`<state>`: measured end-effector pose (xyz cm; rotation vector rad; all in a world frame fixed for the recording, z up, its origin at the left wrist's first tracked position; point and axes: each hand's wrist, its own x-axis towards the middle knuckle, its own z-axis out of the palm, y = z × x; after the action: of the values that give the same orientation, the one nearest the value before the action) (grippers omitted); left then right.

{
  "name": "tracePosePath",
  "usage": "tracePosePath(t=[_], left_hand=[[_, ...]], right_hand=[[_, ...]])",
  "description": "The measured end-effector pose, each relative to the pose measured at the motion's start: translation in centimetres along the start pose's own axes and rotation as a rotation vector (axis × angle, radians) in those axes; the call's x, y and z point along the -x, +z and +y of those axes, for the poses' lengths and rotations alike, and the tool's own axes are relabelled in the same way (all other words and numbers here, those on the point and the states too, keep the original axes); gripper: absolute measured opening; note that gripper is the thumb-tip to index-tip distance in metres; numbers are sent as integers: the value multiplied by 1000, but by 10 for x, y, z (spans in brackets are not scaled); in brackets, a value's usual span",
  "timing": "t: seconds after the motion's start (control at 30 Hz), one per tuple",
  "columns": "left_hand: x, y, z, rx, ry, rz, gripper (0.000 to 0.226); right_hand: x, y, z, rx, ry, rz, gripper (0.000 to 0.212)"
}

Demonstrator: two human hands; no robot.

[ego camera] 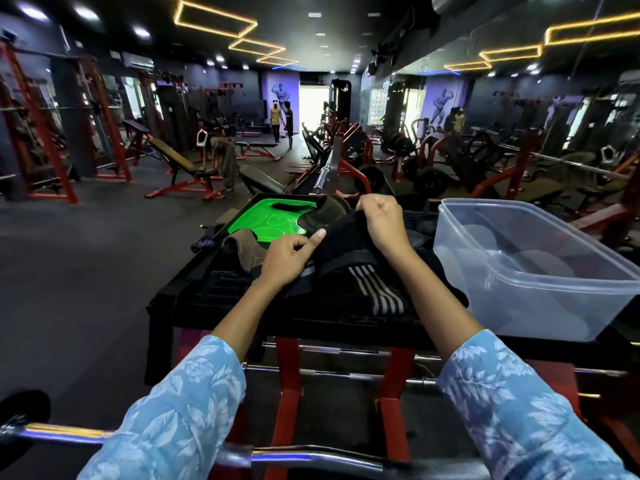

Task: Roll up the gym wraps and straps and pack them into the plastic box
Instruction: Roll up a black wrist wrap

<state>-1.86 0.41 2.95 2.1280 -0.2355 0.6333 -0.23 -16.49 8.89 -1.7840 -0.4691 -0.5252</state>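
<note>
A chrome barbell (pixel 311 459) crosses the bottom of the view, nearest the camera, and beyond it both blue floral sleeves (pixel 194 403) reach to a black rack top (pixel 207 296) on red legs. The left hand (pixel 289 256) pinches a black wrap (pixel 346 244) with its forefinger stretched along the cloth, while the right hand (pixel 382 221) grips the same wrap's upper edge in curled fingers. A striped wrap (pixel 384 291) lies just beneath near the front edge, a green tray (pixel 273 216) sits at the far edge, and the clear plastic box (pixel 540 271) stands open at the right end.
</note>
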Motion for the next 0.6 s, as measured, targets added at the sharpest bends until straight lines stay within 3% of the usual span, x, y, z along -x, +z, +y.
tracePosePath(t=[0.07, 0.17, 0.27, 0.3, 0.4, 0.5, 0.6], left_hand=[[-4, -1, 11, 134, -47, 140, 63], [-19, -9, 25, 330, -196, 323, 59], [-29, -19, 33, 394, -257, 453, 57], [-33, -20, 31, 392, -270, 480, 57], [-36, -16, 28, 381, -313, 435, 50], [-38, -3, 32, 688, -374, 283, 39], [-24, -1, 51, 792, -393, 185, 49]], right_hand=[[0, -4, -7, 19, 46, -52, 36], [4, -22, 1, -77, 221, -287, 32], [8, -45, 23, 96, 389, -552, 25], [7, -51, 25, 161, 387, -577, 32], [3, -57, 14, 103, 290, -442, 40], [0, -49, -11, -133, 234, -357, 29], [0, -45, -25, -312, 234, -296, 27]])
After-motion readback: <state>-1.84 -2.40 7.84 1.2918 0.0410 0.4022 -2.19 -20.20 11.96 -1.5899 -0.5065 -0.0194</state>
